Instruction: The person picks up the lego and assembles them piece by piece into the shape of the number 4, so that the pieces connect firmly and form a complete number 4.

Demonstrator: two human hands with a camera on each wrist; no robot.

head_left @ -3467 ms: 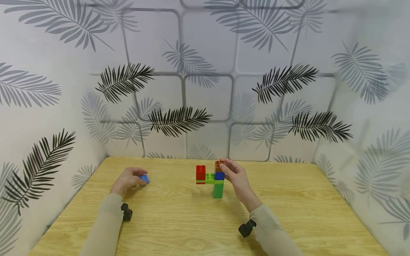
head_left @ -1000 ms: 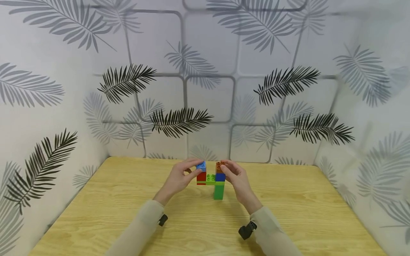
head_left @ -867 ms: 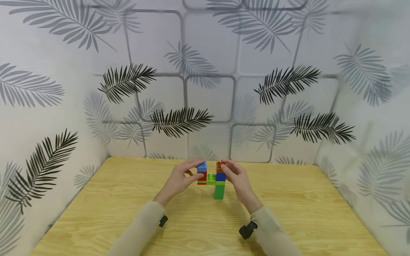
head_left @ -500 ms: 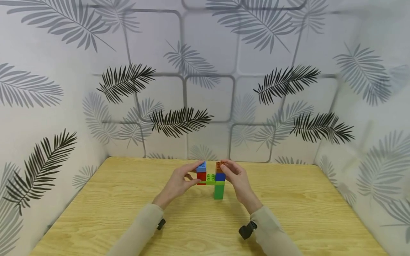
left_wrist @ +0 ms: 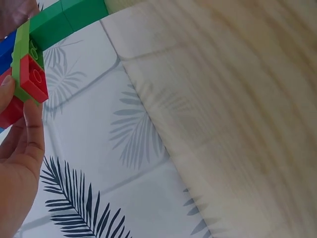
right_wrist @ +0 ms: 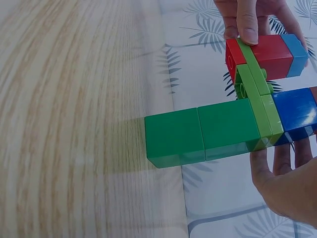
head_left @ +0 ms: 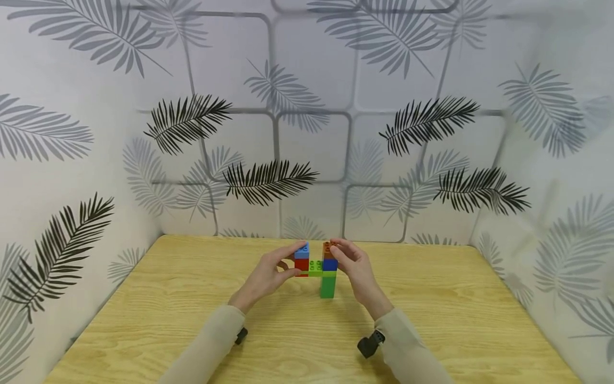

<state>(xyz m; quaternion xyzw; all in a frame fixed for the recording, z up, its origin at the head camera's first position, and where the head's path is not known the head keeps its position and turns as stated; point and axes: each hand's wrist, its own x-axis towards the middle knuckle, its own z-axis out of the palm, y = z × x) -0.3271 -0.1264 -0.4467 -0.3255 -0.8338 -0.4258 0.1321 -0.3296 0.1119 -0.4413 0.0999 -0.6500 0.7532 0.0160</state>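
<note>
A toy-brick build stands upright on the table. Its right column has green bricks (head_left: 328, 288) at the bottom, then lime plates, a dark blue brick (head_left: 329, 265) and a brown brick (head_left: 327, 249) on top. From it a lime plate (head_left: 315, 268) reaches left, bearing a red brick (head_left: 301, 264) with a light blue brick (head_left: 301, 255) on that. A thinner red brick (right_wrist: 234, 55) hangs under the plate's left end. My left hand (head_left: 263, 276) pinches this left stack, forefinger on the light blue brick, thumb low. My right hand (head_left: 358, 274) grips the column's top at the brown brick.
The wooden table (head_left: 268, 341) stretches out around the build on all sides. A leaf-patterned wall (head_left: 312, 144) closes off its back, and similar walls flank it left and right. A small black camera (head_left: 370, 344) is strapped to my right wrist.
My left hand has come from the left with the light blue brick, which now sits on the red brick. Its thumb has slid down to the plate. My right hand has stayed put.
</note>
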